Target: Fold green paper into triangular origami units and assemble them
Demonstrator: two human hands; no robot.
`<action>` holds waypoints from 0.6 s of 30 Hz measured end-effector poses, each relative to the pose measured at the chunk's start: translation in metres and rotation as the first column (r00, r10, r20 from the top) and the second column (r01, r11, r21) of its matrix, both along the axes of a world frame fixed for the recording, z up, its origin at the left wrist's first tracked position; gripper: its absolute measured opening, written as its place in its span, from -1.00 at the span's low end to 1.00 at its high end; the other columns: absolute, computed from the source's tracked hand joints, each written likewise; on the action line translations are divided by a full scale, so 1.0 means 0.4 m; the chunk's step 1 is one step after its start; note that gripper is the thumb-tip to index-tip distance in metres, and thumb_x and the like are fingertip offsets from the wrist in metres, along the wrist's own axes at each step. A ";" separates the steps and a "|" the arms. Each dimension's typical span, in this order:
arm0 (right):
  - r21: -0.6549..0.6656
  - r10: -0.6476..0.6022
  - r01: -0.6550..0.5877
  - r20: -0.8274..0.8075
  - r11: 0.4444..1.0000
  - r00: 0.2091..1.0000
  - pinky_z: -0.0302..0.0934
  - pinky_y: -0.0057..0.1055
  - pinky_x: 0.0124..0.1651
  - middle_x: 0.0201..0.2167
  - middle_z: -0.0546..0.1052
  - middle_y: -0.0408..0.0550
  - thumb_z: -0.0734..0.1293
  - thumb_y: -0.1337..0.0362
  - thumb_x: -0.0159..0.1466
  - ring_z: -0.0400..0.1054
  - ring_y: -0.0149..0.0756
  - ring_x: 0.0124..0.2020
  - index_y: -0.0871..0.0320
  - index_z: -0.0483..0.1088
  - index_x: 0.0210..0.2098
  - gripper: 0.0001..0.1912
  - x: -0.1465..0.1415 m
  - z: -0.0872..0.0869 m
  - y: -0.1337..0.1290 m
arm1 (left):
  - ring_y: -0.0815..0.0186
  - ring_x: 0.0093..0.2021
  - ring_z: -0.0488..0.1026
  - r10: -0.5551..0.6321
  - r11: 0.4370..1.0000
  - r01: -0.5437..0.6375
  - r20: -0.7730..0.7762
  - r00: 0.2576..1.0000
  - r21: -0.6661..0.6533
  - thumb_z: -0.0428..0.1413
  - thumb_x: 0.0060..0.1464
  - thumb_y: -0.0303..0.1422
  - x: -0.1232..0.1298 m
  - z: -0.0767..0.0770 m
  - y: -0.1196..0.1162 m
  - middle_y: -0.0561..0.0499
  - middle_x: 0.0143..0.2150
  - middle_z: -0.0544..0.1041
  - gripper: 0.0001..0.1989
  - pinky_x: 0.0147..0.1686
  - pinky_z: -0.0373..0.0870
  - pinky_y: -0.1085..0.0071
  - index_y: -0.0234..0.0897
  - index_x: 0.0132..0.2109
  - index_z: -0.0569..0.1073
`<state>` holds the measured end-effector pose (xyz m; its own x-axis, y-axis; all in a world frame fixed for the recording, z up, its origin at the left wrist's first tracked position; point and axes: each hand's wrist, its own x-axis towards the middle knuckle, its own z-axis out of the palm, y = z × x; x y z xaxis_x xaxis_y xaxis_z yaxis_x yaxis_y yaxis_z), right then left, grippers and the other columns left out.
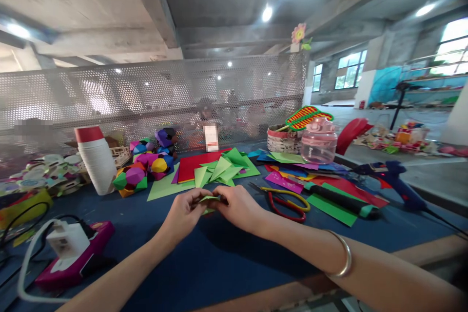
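Note:
Between my two hands, just above the blue table [175, 263], is a small piece of light green paper [209, 199]. My left hand [187, 212] pinches its left side, and my right hand [241, 208] grips its right side with curled fingers. Part of the paper is hidden behind the fingers. Beyond my hands lies a heap of folded light green paper pieces [221, 170], partly over red sheets [188, 166]. To the right of my right hand rest scissors [287, 204] with red and yellow handles.
Colourful paper balls [135, 178] and stacked paper cups [95, 163] stand at the left, behind a purple power strip [73, 261]. At the right are a black-handled cutter [340, 201], a blue glue gun [398, 180] and a pink clear bottle [319, 141]. A perforated metal screen [153, 87] closes the back.

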<state>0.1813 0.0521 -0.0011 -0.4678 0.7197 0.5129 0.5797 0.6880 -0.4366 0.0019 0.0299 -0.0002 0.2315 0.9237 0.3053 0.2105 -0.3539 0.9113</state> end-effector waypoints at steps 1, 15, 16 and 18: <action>-0.016 0.008 -0.008 -0.011 1.000 1.000 0.04 -0.44 -0.43 -0.49 0.57 -0.10 0.37 0.29 0.31 0.41 -0.30 -0.47 0.14 0.50 -0.32 -0.91 -0.002 0.000 -0.003 | 0.19 -0.35 0.57 0.004 1.000 -0.003 -0.014 1.000 0.017 0.19 -0.02 -0.25 -0.001 -0.003 0.003 -0.07 -0.30 0.62 -0.74 -0.31 0.55 0.34 -0.33 -0.21 0.56; -0.105 0.182 -0.193 -0.107 0.976 0.978 0.27 -0.38 -0.26 -0.26 0.61 0.03 0.26 0.41 0.29 0.50 -0.20 -0.29 0.18 0.42 -0.09 -0.79 -0.011 -0.023 -0.006 | 0.26 -0.34 0.51 0.197 0.952 -0.129 -0.231 0.953 0.278 -0.01 0.04 -0.46 0.000 -0.017 -0.007 0.03 -0.32 0.57 -0.76 -0.31 0.35 0.42 -0.22 -0.14 0.44; -0.095 0.182 -0.192 -0.106 0.977 0.978 0.28 -0.36 -0.22 -0.22 0.62 0.05 0.25 0.41 0.30 0.51 -0.17 -0.25 0.17 0.43 -0.08 -0.78 -0.010 -0.021 -0.006 | 0.26 -0.36 0.49 0.213 0.950 -0.143 -0.242 0.947 0.278 0.00 0.04 -0.46 -0.001 -0.017 -0.006 0.04 -0.35 0.56 -0.75 -0.32 0.33 0.42 -0.22 -0.10 0.41; -0.076 0.185 -0.193 -0.107 0.978 0.977 0.29 -0.33 -0.15 -0.16 0.62 0.05 0.23 0.42 0.32 0.52 -0.15 -0.18 0.15 0.44 -0.07 -0.76 -0.007 -0.019 -0.004 | 0.27 -0.44 0.44 0.219 0.956 -0.150 -0.271 0.937 0.251 0.01 0.07 -0.42 -0.005 -0.020 0.002 0.09 -0.45 0.53 -0.74 -0.36 0.28 0.42 -0.24 -0.06 0.37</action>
